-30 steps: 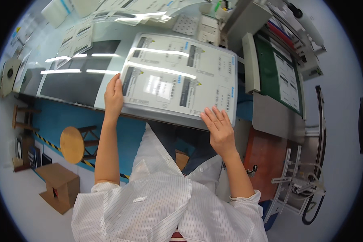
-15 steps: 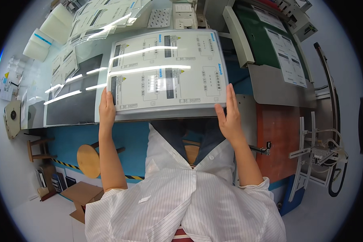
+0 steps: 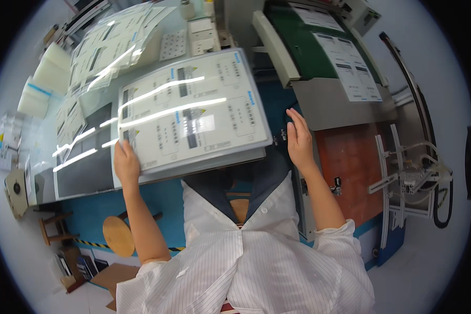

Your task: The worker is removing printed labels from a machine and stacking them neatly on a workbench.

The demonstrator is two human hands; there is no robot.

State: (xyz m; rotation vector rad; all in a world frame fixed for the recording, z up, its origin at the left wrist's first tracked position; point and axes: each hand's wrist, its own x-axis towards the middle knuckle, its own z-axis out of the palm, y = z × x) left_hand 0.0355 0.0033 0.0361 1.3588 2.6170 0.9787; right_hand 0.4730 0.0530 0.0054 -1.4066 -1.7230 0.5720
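A thick stack of clear-covered printed sheets [image 3: 214,123] lies at the front edge of the table, with light strips reflected across its top. At the stack's near left corner, my left hand [image 3: 127,163] grips the edge, its fingertips close together. My right hand [image 3: 300,140] is raised off the right side of the stack, fingers stretched and palm turned toward it. A gap separates that hand from the sheets, and it holds nothing.
Left of the stack lies a dark mat [image 3: 86,157]. More printed sheets [image 3: 107,52] are piled at the far left, near white rolls [image 3: 52,68]. To the right, a green conveyor belt [image 3: 298,49] carries printed sheets above a grey metal plate [image 3: 340,107]. A metal frame [image 3: 403,183] stands at far right.
My right hand has come away from the stack's right edge. My left hand has moved down to its near left corner. The whole view has turned, so the table appears tilted.
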